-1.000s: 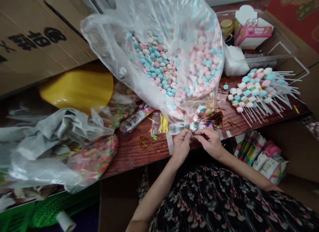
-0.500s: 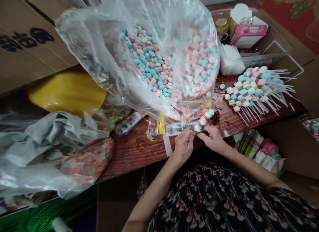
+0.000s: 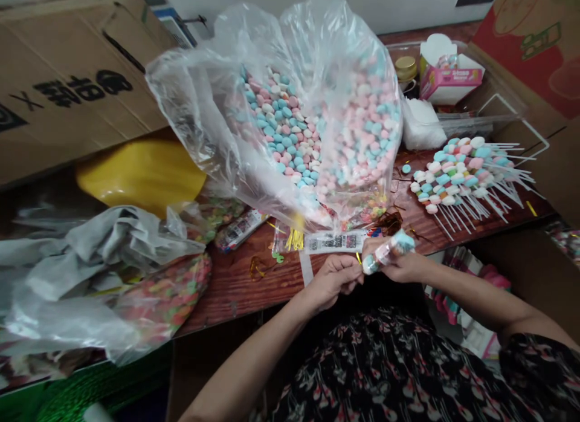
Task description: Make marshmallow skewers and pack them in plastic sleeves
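Note:
Across the front of the table lies a marshmallow skewer (image 3: 388, 253) in a clear wrapper, blue, pink and white, tilted up to the right. My right hand (image 3: 399, 266) is closed around its middle. At the skewer's lower end my left hand (image 3: 338, 277) pinches, and a gold twist tie (image 3: 359, 258) sticks up at those fingertips. The stick itself is hidden by the fingers. Just beyond my hands lie a pale printed packet (image 3: 339, 242) and a bunch of gold twist ties (image 3: 295, 239).
A large clear bag of marshmallows (image 3: 283, 129) fills the table's middle. Finished-looking skewers (image 3: 453, 174) are piled at right, before a clear bin (image 3: 498, 110). On the left are a bag of gummy candy (image 3: 172, 289), a yellow object (image 3: 140, 174) and a cardboard box (image 3: 77, 77).
The skewer has moved right and towards me, turning flatter. My right hand now wraps its middle rather than its lower end. The gold twist tie has come into view. The camera view has shifted.

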`<state>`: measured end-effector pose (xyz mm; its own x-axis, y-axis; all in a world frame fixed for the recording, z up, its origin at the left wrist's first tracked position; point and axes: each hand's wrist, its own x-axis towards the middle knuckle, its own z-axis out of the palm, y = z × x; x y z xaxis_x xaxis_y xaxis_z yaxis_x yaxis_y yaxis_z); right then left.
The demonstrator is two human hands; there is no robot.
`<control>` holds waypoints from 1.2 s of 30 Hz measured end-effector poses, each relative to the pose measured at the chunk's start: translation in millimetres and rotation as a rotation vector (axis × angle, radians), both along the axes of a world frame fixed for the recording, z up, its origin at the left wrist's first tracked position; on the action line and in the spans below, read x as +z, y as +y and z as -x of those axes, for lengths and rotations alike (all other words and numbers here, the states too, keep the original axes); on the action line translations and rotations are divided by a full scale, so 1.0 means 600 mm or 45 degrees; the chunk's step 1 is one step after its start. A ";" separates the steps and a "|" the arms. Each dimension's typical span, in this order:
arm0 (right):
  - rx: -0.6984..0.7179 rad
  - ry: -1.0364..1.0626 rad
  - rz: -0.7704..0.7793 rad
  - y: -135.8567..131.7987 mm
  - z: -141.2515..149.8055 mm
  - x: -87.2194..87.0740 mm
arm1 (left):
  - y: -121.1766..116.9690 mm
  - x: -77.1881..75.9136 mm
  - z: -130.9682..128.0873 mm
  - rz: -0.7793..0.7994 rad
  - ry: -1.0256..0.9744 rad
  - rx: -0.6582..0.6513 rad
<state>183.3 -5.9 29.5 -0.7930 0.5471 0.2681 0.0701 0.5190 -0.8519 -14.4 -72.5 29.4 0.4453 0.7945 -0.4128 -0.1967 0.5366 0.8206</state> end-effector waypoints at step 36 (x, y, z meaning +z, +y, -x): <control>-0.118 -0.228 -1.391 0.078 0.026 0.130 | 0.015 0.166 0.034 -1.997 1.473 -0.251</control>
<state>167.8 41.1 107.4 -0.8366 0.1459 0.5280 0.2240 0.9707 0.0867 -34.7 -63.6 128.7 0.6372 0.6699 0.3811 0.6579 -0.7304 0.1838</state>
